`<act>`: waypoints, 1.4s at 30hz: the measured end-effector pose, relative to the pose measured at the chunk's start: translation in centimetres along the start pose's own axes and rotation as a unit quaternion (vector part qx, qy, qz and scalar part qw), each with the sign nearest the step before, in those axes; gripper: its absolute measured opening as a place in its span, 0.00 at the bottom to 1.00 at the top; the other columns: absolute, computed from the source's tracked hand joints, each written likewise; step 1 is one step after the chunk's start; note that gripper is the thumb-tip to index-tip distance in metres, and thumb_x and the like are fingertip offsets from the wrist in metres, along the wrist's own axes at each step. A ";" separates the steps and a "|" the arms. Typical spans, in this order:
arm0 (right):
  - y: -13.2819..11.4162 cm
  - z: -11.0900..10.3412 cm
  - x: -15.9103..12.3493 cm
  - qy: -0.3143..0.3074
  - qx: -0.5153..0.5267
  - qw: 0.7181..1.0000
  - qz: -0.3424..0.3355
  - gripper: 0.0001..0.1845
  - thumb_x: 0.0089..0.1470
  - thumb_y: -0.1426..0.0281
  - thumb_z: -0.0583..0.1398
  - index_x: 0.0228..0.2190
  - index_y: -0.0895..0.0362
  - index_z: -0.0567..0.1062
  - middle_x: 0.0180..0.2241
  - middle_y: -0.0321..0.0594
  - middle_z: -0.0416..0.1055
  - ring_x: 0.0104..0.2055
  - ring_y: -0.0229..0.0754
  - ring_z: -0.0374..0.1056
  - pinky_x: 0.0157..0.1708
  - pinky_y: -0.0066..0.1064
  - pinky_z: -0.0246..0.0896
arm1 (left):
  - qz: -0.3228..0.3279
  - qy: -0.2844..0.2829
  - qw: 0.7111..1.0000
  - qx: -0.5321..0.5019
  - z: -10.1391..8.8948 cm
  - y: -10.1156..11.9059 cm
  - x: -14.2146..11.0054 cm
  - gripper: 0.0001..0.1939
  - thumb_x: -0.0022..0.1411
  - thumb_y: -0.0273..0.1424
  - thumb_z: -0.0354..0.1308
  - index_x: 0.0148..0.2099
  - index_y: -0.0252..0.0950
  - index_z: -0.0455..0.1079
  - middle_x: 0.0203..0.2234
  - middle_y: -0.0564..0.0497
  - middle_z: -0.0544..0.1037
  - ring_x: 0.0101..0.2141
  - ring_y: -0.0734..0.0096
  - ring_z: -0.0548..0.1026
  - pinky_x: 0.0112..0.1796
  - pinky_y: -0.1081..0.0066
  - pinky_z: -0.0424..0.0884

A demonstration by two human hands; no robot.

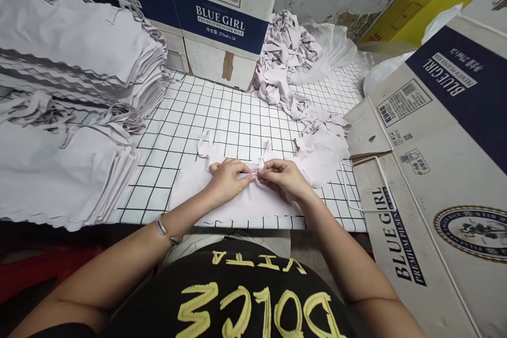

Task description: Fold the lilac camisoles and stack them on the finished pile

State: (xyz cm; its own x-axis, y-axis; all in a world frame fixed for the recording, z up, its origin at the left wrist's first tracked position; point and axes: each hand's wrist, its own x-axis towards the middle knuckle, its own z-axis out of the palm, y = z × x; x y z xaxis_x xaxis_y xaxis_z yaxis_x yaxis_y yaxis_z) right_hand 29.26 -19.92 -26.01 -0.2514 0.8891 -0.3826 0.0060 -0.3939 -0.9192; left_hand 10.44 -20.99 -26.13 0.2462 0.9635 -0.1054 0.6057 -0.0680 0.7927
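Observation:
A pale pink strapped garment (245,203) lies spread near the front edge of the table, its straps pointing away from me. My left hand (232,177) pinches the garment's upper edge near the middle. Close beside it, my right hand (283,177) pinches the same edge at the base of a short strap (261,162). The fingertips of both hands nearly meet, and the small detail between them is too fine to make out. Just right of my right hand, another pale pink garment (322,150) lies crumpled on the table.
Neat stacks of pale garments (75,37) and a lower stack (59,174) fill the left side. A beer carton (222,53) stands at the back, another carton (435,169) at the right. Behind lies a garment heap (285,58) by a clear plastic bag (328,47). The table (190,111) has a grid-patterned cover.

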 end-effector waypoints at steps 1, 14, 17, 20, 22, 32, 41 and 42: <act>0.0 0.0 0.0 0.004 0.004 1.000 -0.005 0.16 0.36 0.65 0.73 0.25 0.58 0.74 0.23 0.35 0.70 0.26 0.35 0.65 0.28 0.29 0.60 | -0.001 0.003 1.000 -0.002 0.0 0.0 0.0 0.06 0.58 0.36 0.61 0.32 0.40 0.74 0.36 0.54 0.79 0.45 0.61 0.70 0.49 0.55 0.51; 0.6 0.9 0.2 0.018 -0.082 0.991 -0.105 0.15 0.42 0.62 0.69 0.27 0.57 0.73 0.28 0.35 0.69 0.30 0.36 0.64 0.33 0.30 0.60 | 0.002 -0.022 1.000 0.020 0.2 0.4 -0.1 0.07 0.57 0.35 0.60 0.29 0.38 0.71 0.34 0.53 0.78 0.45 0.60 0.69 0.47 0.56 0.51; 1.0 0.9 0.2 0.007 -0.093 0.989 -0.111 0.14 0.46 0.60 0.67 0.28 0.56 0.73 0.29 0.35 0.68 0.31 0.36 0.63 0.33 0.30 0.59 | 0.004 -0.020 1.000 0.022 0.2 0.3 -0.1 0.08 0.57 0.35 0.60 0.29 0.38 0.72 0.34 0.53 0.78 0.44 0.60 0.69 0.47 0.56 0.52; 1.3 1.1 0.2 -0.005 -0.106 0.988 -0.109 0.14 0.48 0.59 0.66 0.29 0.56 0.72 0.29 0.34 0.67 0.31 0.36 0.62 0.33 0.30 0.58 | 0.007 -0.021 0.999 0.026 0.2 0.4 -0.1 0.08 0.57 0.35 0.59 0.29 0.38 0.72 0.33 0.52 0.78 0.44 0.59 0.69 0.47 0.56 0.53; 1.4 1.3 0.2 -0.010 -0.125 0.985 -0.115 0.14 0.49 0.59 0.65 0.30 0.56 0.71 0.30 0.35 0.66 0.32 0.37 0.62 0.34 0.30 0.58 | 0.004 -0.021 0.999 0.025 0.2 0.4 0.0 0.08 0.57 0.35 0.60 0.28 0.38 0.72 0.33 0.52 0.78 0.44 0.59 0.70 0.47 0.56 0.53; 1.5 1.0 -0.3 0.003 -0.258 0.948 -0.187 0.10 0.53 0.63 0.62 0.28 0.56 0.69 0.31 0.36 0.63 0.34 0.38 0.60 0.34 0.31 0.56 | 0.000 -0.018 1.000 0.002 0.4 0.0 -0.2 0.08 0.57 0.37 0.61 0.29 0.39 0.74 0.35 0.54 0.80 0.44 0.60 0.70 0.49 0.55 0.51; -0.7 0.0 0.1 -0.058 -0.484 0.824 -0.289 0.02 0.50 0.74 0.58 0.28 0.56 0.67 0.31 0.41 0.64 0.36 0.44 0.60 0.37 0.36 0.56 | 0.023 0.007 0.999 0.032 1.4 0.2 0.0 0.10 0.58 0.35 0.62 0.26 0.38 0.72 0.32 0.54 0.79 0.43 0.61 0.70 0.48 0.56 0.51; -1.0 -0.1 0.2 -0.061 -0.497 0.818 -0.284 0.02 0.51 0.74 0.58 0.28 0.56 0.67 0.31 0.41 0.65 0.36 0.44 0.61 0.37 0.35 0.56 | 0.030 0.006 0.998 0.048 1.4 0.3 0.0 0.10 0.59 0.35 0.60 0.27 0.38 0.72 0.33 0.53 0.79 0.44 0.60 0.70 0.48 0.56 0.51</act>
State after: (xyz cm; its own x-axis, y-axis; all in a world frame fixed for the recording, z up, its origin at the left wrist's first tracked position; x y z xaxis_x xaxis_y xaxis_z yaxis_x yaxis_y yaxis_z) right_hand 29.29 -19.32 -25.18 -0.5814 0.8088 0.0879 0.6229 0.5121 -0.5914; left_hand 11.66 -21.36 -26.68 0.2760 0.9597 -0.0527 0.6599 -0.1494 0.7363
